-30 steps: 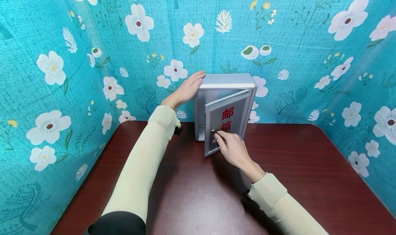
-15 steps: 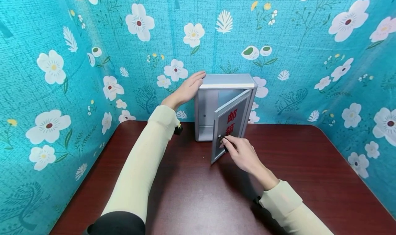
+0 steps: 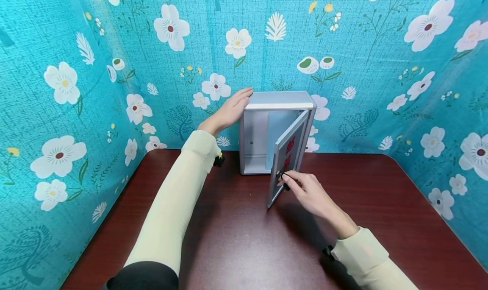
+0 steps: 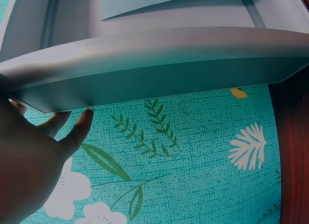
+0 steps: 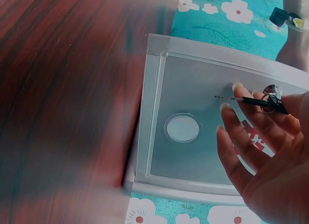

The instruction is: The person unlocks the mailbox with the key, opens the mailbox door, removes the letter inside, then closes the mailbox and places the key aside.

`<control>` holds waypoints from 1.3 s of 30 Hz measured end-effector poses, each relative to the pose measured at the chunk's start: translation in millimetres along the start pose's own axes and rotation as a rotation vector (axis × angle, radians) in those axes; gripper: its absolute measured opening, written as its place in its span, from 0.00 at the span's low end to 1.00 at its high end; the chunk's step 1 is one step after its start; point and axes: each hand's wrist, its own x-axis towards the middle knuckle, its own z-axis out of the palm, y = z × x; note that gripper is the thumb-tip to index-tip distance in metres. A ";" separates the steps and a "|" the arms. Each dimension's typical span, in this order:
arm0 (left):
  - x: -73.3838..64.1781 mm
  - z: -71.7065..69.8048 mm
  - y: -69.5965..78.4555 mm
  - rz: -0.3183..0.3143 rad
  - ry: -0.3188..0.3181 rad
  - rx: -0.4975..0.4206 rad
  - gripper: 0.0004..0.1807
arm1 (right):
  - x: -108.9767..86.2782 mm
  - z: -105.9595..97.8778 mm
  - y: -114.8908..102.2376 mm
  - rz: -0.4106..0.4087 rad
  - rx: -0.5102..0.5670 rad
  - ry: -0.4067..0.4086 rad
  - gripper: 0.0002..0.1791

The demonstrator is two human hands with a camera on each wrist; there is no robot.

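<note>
A silver-grey metal mailbox (image 3: 280, 98) stands against the back cloth, its hinged door (image 3: 299, 139) swung out to the right. My right hand (image 3: 314, 196) pinches a key at the door's round lock (image 5: 273, 90). From its ring a spare key (image 5: 256, 102) with a black head hangs across the fingers. My left hand (image 3: 228, 110) rests on the mailbox's upper left corner, fingers stretched along the top. In the left wrist view, its fingertips (image 4: 87, 115) touch the box's back edge. Inside leans a pale blue sheet (image 3: 272, 137).
The mailbox stands near the rear edge of a dark red wooden table (image 3: 228, 239). Teal flowered cloth (image 3: 183, 69) hangs behind and along both sides. A round white disc (image 5: 182, 128) sits on the door front. Red characters (image 3: 290, 145) mark the door.
The door has swung wider, towards me and to the right, with my right hand moving along at its lock. More of the interior and the blue sheet shows. My left hand has stayed put.
</note>
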 end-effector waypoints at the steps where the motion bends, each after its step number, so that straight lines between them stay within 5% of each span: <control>1: -0.2 0.0 0.3 0.002 0.002 0.000 0.30 | -0.5 -1.1 0.5 -0.005 0.003 -0.001 0.14; 29: 0.0 0.4 2.3 -0.022 0.002 0.000 0.30 | -26.2 -35.4 20.7 0.069 0.154 -0.062 0.15; 39: -0.4 1.5 4.2 -0.030 0.009 0.005 0.30 | -32.6 -48.0 31.6 0.091 0.101 -0.072 0.16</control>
